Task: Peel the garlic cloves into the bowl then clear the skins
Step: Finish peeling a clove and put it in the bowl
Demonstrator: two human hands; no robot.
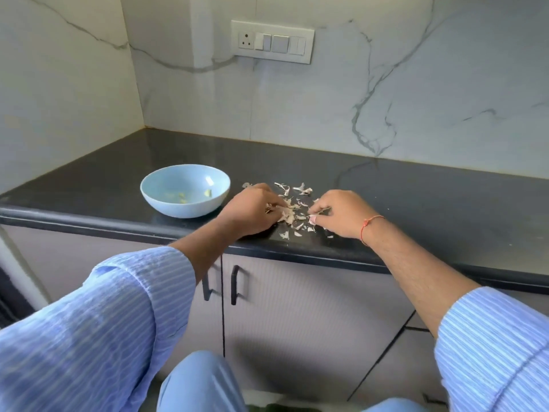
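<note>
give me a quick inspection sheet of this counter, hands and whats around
surface: dark countertop, glossy, skins near its front edge
job's things: light blue bowl left of the hands, a few peeled garlic pieces inside; garlic skins scattered between and behind the hands
clutter: nothing seen
grippers: left hand gathers skins with curled fingers; right hand pinches a skin, red thread on wrist
cables: nothing seen
surroundings: marble-look wall, switch panel with socket, cabinet handles below

There are no words, numbers or signs to read here, not even on the switch plate [272,41] on the wall.
</note>
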